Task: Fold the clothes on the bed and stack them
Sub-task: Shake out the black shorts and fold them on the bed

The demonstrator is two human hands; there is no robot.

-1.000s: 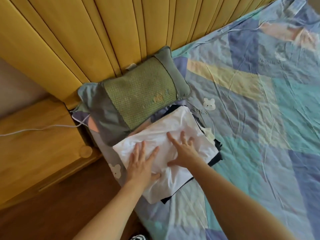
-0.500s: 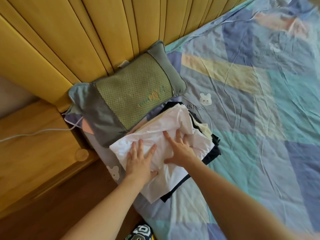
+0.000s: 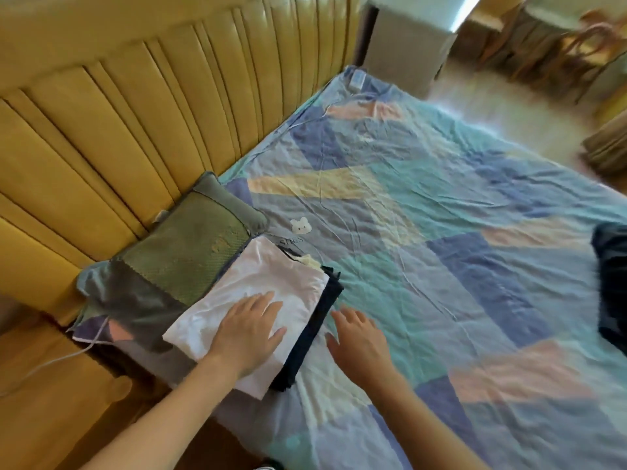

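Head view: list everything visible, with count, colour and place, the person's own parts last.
white garment: one, white, folded on top of the stack
dark garment: one, navy, under the white one
pillow: one, green and grey, by the headboard
headboard: one, yellow, padded
sheet: one, patchwork pastel, covering the bed
dark cloth: one, navy, right edge
cable: one, white, on the nightstand
left hand: flat on the white garment
right hand: open, above the sheet

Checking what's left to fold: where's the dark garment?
Head view, far right edge: the dark garment lies on the patchwork bedsheet, well apart from the folded stack.
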